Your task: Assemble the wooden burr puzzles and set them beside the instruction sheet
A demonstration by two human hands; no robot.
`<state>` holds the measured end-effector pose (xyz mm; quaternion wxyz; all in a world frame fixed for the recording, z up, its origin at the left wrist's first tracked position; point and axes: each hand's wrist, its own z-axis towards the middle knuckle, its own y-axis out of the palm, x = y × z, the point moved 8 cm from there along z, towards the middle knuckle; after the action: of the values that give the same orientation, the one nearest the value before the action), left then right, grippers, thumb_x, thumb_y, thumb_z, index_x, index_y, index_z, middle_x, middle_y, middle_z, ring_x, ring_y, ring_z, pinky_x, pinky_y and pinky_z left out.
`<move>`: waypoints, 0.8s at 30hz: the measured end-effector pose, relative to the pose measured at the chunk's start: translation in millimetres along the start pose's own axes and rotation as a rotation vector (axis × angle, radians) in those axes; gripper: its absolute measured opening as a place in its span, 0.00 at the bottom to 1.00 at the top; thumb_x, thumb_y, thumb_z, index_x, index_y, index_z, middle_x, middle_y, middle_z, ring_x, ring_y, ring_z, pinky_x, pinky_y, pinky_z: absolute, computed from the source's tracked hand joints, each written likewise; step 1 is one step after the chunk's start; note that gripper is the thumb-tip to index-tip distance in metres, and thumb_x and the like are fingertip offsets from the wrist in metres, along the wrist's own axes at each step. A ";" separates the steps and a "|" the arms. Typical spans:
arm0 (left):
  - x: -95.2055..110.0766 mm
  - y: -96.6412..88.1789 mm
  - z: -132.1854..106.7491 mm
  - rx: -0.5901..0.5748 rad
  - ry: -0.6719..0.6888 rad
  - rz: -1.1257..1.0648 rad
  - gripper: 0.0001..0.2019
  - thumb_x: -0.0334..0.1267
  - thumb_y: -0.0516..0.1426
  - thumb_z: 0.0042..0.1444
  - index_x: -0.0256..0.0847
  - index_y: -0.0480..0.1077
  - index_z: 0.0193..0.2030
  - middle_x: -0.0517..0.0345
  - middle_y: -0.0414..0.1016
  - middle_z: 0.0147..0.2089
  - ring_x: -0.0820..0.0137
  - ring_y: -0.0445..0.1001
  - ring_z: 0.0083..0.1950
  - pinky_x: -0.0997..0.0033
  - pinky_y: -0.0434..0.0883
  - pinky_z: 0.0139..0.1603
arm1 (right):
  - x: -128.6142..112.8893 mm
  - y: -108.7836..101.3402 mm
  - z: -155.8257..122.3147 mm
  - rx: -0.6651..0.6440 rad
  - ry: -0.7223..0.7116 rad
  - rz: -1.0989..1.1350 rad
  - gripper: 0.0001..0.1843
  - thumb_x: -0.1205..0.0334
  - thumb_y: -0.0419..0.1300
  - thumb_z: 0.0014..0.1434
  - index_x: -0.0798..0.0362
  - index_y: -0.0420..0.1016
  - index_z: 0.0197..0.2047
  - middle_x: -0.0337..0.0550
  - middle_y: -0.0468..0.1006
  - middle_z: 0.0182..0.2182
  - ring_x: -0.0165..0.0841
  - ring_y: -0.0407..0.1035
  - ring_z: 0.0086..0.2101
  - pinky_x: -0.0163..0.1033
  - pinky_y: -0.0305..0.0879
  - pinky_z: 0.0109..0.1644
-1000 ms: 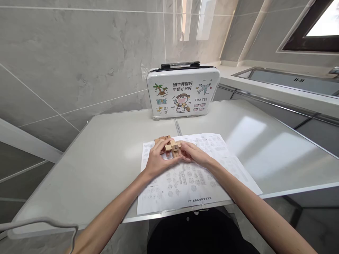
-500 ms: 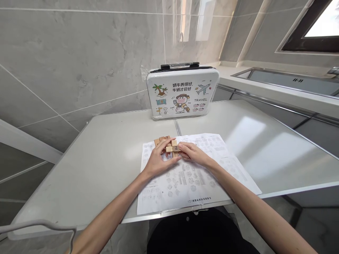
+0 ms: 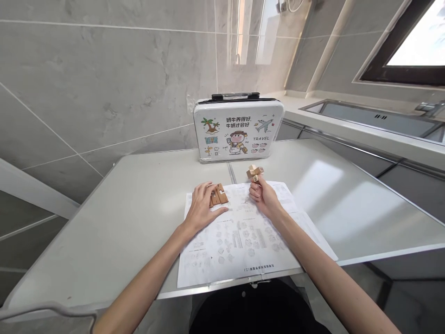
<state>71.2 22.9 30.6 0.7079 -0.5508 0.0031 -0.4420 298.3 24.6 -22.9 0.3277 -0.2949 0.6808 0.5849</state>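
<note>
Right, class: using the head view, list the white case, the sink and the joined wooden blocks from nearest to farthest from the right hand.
1. Joined wooden blocks: held in the right hand.
2. White case: standing beyond the hand, slightly left.
3. Sink: off to the far right.

The left hand point(image 3: 201, 205) hides part of the flat wooden pieces point(image 3: 219, 195); the right hand point(image 3: 266, 197) covers the wooden cluster's point(image 3: 255, 172) lower end. The sheet's point(image 3: 194, 274) print is too small to read. The right edge crops the window point(image 3: 419, 48).
</note>
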 end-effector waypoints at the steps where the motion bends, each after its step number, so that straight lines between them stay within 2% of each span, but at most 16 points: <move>1: -2.3 1.3 0.2 -0.012 -0.001 0.001 0.38 0.52 0.70 0.56 0.50 0.62 0.69 0.44 0.62 0.72 0.45 0.59 0.73 0.37 0.61 0.72 | -0.5 -6.4 2.1 0.034 -0.016 0.010 0.24 0.38 0.68 0.62 0.47 0.63 0.38 0.27 0.56 0.22 0.24 0.48 0.17 0.32 0.48 0.17; 5: -10.6 2.9 2.1 -0.028 -0.014 -0.009 0.36 0.53 0.68 0.58 0.49 0.62 0.69 0.44 0.63 0.72 0.45 0.59 0.74 0.37 0.61 0.72 | -1.3 -29.0 8.7 0.148 -0.066 0.089 0.23 0.43 0.70 0.62 0.46 0.62 0.38 0.26 0.56 0.21 0.24 0.51 0.17 0.32 0.51 0.16; 13: -22.0 5.3 7.1 -0.074 -0.052 -0.026 0.39 0.56 0.67 0.58 0.46 0.60 0.70 0.43 0.68 0.69 0.46 0.65 0.71 0.40 0.64 0.70 | -10.6 -58.5 13.7 0.263 -0.142 0.207 0.21 0.45 0.65 0.67 0.47 0.59 0.36 0.26 0.58 0.22 0.23 0.52 0.17 0.31 0.55 0.17; 24: -24.4 8.0 9.3 -0.115 -0.093 -0.045 0.36 0.56 0.64 0.61 0.45 0.61 0.71 0.43 0.69 0.69 0.46 0.63 0.71 0.41 0.63 0.70 | -16.1 -68.6 10.2 0.339 -0.167 0.414 0.12 0.58 0.57 0.72 0.48 0.61 0.36 0.28 0.60 0.21 0.22 0.54 0.16 0.29 0.55 0.16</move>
<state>65.9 45.5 16.2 0.6642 -0.6107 -0.0170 -0.4309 363.0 25.2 -52.6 0.3009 -0.0416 0.7855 0.5392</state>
